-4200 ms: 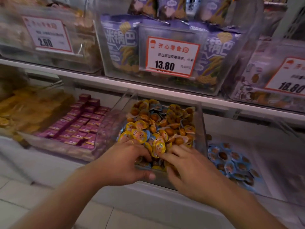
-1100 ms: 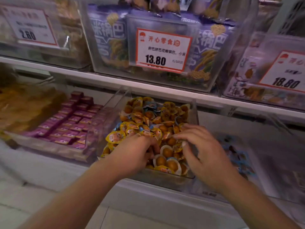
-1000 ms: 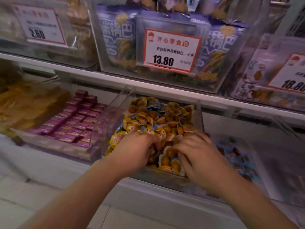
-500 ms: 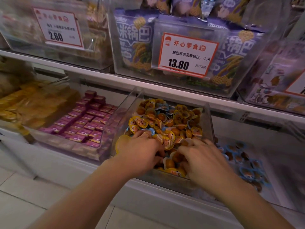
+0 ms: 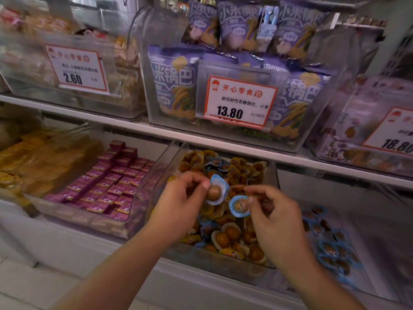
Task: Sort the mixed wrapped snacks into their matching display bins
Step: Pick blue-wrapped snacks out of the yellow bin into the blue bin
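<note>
A shop display of two white shelves (image 5: pixel 201 139) carrying clear plastic bins is seen. The middle lower bin (image 5: pixel 223 260), taken as landmark, is heaped with yellow-wrapped snack cups (image 5: pixel 225 238); their number cannot be counted, and much of the heap is hidden behind the two hands. Above this bin, one blue-rimmed cup (image 5: pixel 215 192) is pinched by the fingers of the left hand (image 5: pixel 178 204), its brown contents facing the camera. A second blue-rimmed cup (image 5: pixel 239 205) is pinched in the fingers of the right hand (image 5: pixel 274 218), printed lid outward. To the right of the bin, blue-wrapped cups (image 5: pixel 330 247) lie blurred and hard to count. To its left, purple packets (image 5: pixel 107 186) are laid in rows. Directly above it, purple bags (image 5: pixel 174 86) stand behind a 13.80 price tag (image 5: pixel 239 101). Three price tags are visible; the rightmost is cut off by the frame edge.
</note>
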